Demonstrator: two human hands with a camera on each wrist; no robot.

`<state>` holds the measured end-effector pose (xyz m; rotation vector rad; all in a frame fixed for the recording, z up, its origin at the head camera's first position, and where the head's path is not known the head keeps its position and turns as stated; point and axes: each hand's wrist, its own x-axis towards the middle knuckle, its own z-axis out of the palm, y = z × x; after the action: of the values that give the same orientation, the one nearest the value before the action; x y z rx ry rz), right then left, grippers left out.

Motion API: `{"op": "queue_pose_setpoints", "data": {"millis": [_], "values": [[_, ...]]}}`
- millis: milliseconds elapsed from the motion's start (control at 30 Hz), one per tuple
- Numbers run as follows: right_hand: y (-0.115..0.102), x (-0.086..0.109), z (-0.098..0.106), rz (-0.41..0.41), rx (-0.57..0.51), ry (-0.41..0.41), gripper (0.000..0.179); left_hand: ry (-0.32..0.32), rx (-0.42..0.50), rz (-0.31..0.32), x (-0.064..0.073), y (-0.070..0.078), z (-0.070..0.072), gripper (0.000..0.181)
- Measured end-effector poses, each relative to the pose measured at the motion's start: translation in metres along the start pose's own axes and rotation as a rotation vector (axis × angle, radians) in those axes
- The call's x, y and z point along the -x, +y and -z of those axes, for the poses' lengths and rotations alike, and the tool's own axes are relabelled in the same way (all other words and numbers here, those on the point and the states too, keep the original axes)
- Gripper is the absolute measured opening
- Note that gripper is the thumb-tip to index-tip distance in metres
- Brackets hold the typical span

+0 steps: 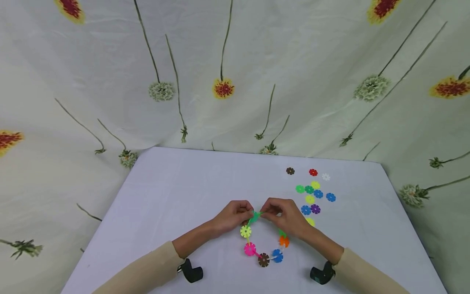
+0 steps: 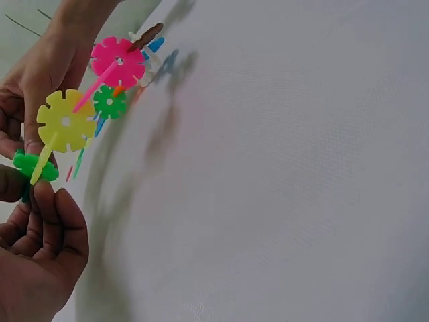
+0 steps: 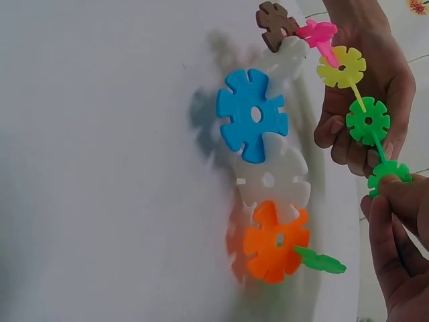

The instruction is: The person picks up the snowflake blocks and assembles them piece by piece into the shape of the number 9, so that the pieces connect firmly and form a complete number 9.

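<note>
My left hand (image 1: pixel 233 214) pinches a green notched plastic disc (image 3: pixel 368 121) at one end of a chain of interlocking discs. My right hand (image 1: pixel 284 214) pinches a second green disc (image 3: pixel 380 181) between thumb and fingers, edge to edge with the first. From the left hand the chain curves down through a yellow disc (image 1: pixel 245 231), a pink disc (image 1: pixel 250 249) and a brown disc (image 1: pixel 263 260). It runs on through a white disc, a blue disc (image 3: pixel 234 114), another white disc (image 3: pixel 258 180) and an orange disc (image 3: pixel 268 251). A green disc (image 3: pixel 325 261) ends it, below my right hand.
Loose discs lie on the white table (image 1: pixel 176 183) beyond the right hand: brown (image 1: pixel 290 171), red (image 1: pixel 313 172), white (image 1: pixel 326 177), purple (image 1: pixel 315 209), and several green, blue and yellow. A flower-printed cloth (image 1: pixel 312 61) hangs behind the table. Dark wrist-worn devices (image 1: pixel 192 272) sit below both forearms.
</note>
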<state>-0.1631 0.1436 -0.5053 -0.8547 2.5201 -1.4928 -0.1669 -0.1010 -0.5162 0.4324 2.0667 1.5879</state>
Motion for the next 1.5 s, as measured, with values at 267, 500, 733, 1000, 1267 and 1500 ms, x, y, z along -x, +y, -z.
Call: {"op": "queue_pose_setpoints", "data": {"millis": [267, 500, 733, 1000, 1267, 1500], "values": [[-0.005, 0.002, 0.001, 0.042, 0.103, -0.056, 0.013, -0.052, -0.034, -0.002, 0.001, 0.002, 0.000, 0.018], [-0.006, 0.000, 0.006, 0.065, 0.074, -0.098, 0.019, -0.045, -0.008, 0.001, 0.004, 0.004, 0.001, 0.021], [0.006, -0.002, 0.023, 0.009, 0.123, -0.067, 0.027, -0.012, -0.004, 0.014, 0.003, 0.004, 0.005, 0.019], [0.036, -0.007, 0.057, -0.200, 0.314, 0.012, 0.029, -0.011, 0.030, 0.025, 0.005, 0.003, 0.009, 0.022], [0.066, -0.018, 0.088, -0.331, 0.527, 0.077, 0.032, 0.004, 0.066, 0.045, 0.007, 0.002, 0.011, 0.023], [0.067, -0.022, 0.096, -0.477, 0.605, 0.061, 0.036, 0.008, 0.068, 0.048, 0.008, 0.003, 0.011, 0.024]]}}
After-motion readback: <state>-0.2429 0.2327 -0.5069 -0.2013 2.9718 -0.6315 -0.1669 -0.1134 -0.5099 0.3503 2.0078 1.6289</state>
